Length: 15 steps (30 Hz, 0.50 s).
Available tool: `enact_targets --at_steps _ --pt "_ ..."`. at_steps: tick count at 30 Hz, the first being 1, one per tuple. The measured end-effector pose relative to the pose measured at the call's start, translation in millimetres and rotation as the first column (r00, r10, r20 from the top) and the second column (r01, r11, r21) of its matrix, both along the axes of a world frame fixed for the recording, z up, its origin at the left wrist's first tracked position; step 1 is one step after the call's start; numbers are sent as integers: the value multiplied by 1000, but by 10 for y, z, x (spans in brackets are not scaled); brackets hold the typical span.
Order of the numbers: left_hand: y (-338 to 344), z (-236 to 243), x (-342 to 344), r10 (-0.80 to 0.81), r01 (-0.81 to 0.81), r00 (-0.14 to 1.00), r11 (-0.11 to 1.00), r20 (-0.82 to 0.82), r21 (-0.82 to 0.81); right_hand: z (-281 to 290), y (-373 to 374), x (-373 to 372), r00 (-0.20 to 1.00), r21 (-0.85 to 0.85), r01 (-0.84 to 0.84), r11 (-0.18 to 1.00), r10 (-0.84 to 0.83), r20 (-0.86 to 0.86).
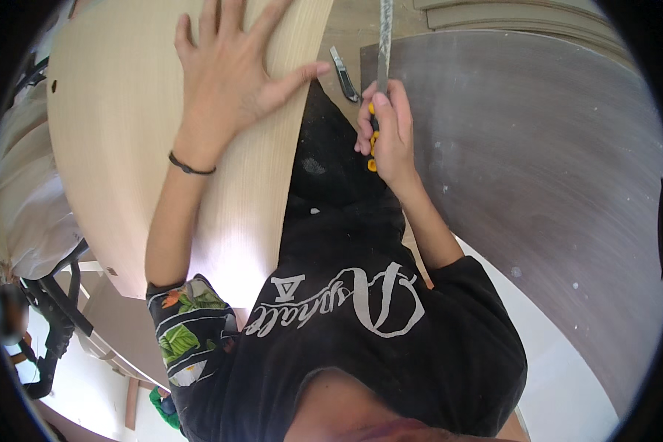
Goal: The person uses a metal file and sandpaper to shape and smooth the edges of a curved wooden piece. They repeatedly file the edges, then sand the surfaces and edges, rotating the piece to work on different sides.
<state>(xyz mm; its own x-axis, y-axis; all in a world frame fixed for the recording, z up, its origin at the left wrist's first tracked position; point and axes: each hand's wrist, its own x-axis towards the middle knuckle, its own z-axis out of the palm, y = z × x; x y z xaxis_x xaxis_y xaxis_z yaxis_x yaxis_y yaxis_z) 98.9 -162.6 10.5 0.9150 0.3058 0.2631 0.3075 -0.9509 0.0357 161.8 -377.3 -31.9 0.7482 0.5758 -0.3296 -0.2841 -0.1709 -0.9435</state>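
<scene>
Nearest, a black shirt with white lettering fills the lower middle. Beyond it, a pale wood-grain panel with a curved left edge spreads across the left; a dark grey-brown wood-grain panel, dusty and spotted white, covers the right. Between them lie black trousers with whitish smudges and, farther on, a tan surface carrying a black-handled utility knife with its blade bared. Off to the left are crumpled translucent plastic sheeting and a black frame; at the far upper right, flat grey-brown boards are stacked.

The right hand has its fingers curled closed around the black-and-yellow handle of a long, narrow grey metal tool, its shaft pointing away, just right of the knife. The left hand lies on the pale panel, fingers spread wide, thumb reaching its right edge; some fingertips are cut off.
</scene>
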Motion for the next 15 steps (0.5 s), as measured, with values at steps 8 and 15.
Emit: enact_targets --at_steps 8,15 --pt "203 -122 326 -49 48 998 999 44 19 -73 -440 -325 996 -124 -31 992 20 -87" --pt "292 -4 587 -1 -8 1000 946 -29 -325 -86 -514 -285 997 -89 -57 994 52 -65"
